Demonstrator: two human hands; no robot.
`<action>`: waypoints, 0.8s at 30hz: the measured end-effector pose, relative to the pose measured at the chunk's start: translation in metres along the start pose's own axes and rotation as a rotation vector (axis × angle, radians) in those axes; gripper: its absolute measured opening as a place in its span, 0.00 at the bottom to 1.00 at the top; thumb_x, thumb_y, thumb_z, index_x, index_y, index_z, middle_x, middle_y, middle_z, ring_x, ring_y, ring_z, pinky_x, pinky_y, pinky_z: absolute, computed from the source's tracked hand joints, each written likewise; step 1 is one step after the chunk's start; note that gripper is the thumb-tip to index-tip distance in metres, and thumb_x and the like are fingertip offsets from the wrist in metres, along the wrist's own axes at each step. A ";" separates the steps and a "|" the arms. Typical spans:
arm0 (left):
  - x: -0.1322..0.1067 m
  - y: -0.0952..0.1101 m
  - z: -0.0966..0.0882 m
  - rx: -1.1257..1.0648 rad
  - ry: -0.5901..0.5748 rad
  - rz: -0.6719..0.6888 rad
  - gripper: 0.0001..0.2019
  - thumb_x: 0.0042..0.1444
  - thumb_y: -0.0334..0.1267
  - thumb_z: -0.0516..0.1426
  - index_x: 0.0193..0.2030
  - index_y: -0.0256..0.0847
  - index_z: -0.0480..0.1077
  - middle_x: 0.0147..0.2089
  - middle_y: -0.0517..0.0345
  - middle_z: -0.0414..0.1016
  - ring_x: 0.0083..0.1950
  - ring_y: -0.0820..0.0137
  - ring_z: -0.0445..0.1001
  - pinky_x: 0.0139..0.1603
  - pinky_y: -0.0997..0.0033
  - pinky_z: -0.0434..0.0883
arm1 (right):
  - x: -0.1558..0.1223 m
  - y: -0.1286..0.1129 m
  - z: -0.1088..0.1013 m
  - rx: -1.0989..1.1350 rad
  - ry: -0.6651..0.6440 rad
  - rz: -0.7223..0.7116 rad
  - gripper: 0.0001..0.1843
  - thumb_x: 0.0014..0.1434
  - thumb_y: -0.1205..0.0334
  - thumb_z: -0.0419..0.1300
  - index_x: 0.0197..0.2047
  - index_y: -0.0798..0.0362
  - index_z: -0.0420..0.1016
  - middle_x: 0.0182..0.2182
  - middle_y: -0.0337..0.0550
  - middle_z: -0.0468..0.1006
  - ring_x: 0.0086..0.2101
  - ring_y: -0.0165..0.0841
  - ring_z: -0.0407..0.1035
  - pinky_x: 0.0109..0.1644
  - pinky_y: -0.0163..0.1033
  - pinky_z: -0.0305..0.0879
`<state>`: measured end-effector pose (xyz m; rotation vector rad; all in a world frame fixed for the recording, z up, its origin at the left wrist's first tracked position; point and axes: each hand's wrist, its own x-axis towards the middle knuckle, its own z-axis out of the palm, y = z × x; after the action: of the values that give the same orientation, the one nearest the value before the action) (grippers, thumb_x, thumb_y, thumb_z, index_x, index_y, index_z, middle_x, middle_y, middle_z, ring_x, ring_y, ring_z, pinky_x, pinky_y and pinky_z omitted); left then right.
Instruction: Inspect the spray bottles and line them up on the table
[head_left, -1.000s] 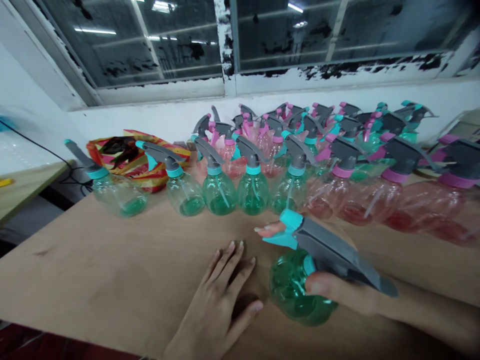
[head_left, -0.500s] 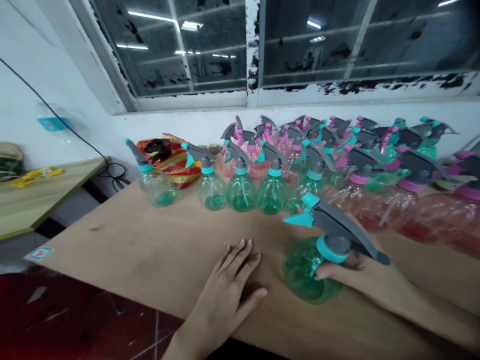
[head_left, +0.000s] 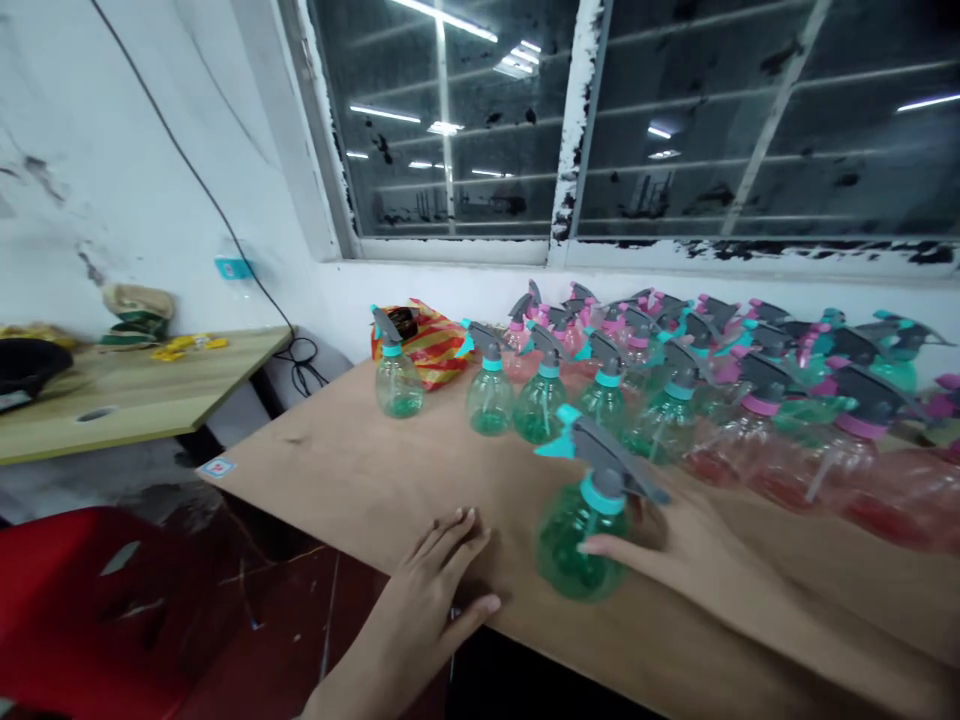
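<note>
My right hand (head_left: 675,540) is closed around the side of a green spray bottle (head_left: 577,545) with a grey and turquoise trigger head, its thumb pressed on the clear body. The bottle is upright; I cannot tell whether its base touches the wooden tabletop (head_left: 352,450). My left hand (head_left: 435,585), fingers stretched out and holding nothing, rests at the table's front edge, left of that bottle. Beyond both hands stands a row of green spray bottles (head_left: 491,400) with turquoise collars. One more green spray bottle (head_left: 399,385) stands apart at the row's left end.
Several pink spray bottles (head_left: 757,440) crowd the table's right and back. A red and yellow plastic bag (head_left: 442,350) lies by the wall below the window (head_left: 465,130). To the left are a second table (head_left: 172,385), a black cable (head_left: 180,150) and a red chair (head_left: 82,610).
The view has swung left, showing more of the second table and chair. My right hand and the green spray bottle have moved left over the table; my left hand also sits farther left.
</note>
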<state>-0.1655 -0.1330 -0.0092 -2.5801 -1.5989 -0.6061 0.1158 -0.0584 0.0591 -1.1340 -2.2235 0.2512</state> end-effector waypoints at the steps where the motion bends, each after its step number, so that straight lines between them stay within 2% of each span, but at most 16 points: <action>1: -0.004 -0.004 -0.003 -0.008 0.008 -0.013 0.26 0.65 0.47 0.56 0.66 0.43 0.58 0.67 0.45 0.63 0.67 0.56 0.62 0.62 0.50 0.64 | 0.013 -0.010 0.010 0.027 -0.008 -0.064 0.29 0.55 0.43 0.63 0.55 0.47 0.69 0.49 0.47 0.78 0.49 0.46 0.73 0.51 0.53 0.71; 4: -0.009 -0.013 -0.014 -0.073 0.020 -0.095 0.24 0.66 0.46 0.54 0.66 0.43 0.58 0.66 0.45 0.64 0.65 0.57 0.65 0.61 0.53 0.67 | 0.057 -0.039 0.040 0.056 -0.047 -0.168 0.24 0.55 0.42 0.62 0.47 0.50 0.75 0.41 0.48 0.79 0.42 0.44 0.75 0.45 0.48 0.72; 6: -0.011 -0.020 -0.021 -0.136 0.014 -0.161 0.22 0.67 0.44 0.54 0.65 0.43 0.58 0.65 0.46 0.64 0.64 0.58 0.67 0.60 0.54 0.68 | 0.085 -0.055 0.060 0.028 -0.018 -0.137 0.26 0.54 0.41 0.62 0.48 0.51 0.74 0.39 0.47 0.79 0.41 0.44 0.75 0.45 0.48 0.71; 12: -0.013 -0.045 -0.036 -0.222 -0.021 -0.260 0.21 0.67 0.45 0.54 0.64 0.44 0.60 0.65 0.47 0.64 0.63 0.57 0.66 0.61 0.53 0.66 | 0.145 -0.078 0.109 -0.020 0.065 -0.029 0.32 0.56 0.43 0.61 0.54 0.59 0.70 0.47 0.60 0.77 0.44 0.53 0.74 0.43 0.51 0.69; 15: -0.014 -0.059 -0.035 -0.237 -0.012 -0.274 0.22 0.66 0.45 0.54 0.65 0.44 0.59 0.65 0.47 0.62 0.64 0.56 0.65 0.62 0.53 0.65 | 0.163 -0.082 0.123 -0.048 0.086 0.005 0.34 0.56 0.45 0.62 0.57 0.61 0.67 0.50 0.63 0.75 0.45 0.54 0.73 0.43 0.51 0.68; 21: -0.014 -0.075 -0.024 -0.233 -0.006 -0.214 0.20 0.67 0.46 0.53 0.62 0.43 0.62 0.67 0.46 0.60 0.67 0.55 0.60 0.64 0.51 0.62 | 0.185 -0.084 0.136 -0.107 0.113 0.075 0.33 0.57 0.45 0.61 0.57 0.61 0.67 0.45 0.62 0.77 0.43 0.52 0.74 0.40 0.49 0.67; 24: -0.018 -0.078 -0.021 -0.230 -0.018 -0.200 0.25 0.67 0.49 0.52 0.67 0.45 0.56 0.69 0.46 0.58 0.69 0.56 0.58 0.65 0.48 0.60 | 0.192 -0.083 0.139 -0.124 0.127 0.094 0.33 0.58 0.45 0.61 0.56 0.64 0.66 0.46 0.65 0.76 0.43 0.53 0.74 0.41 0.49 0.67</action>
<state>-0.2473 -0.1170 -0.0089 -2.6026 -1.9139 -0.8282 -0.1079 0.0563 0.0701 -1.2865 -2.1013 0.0780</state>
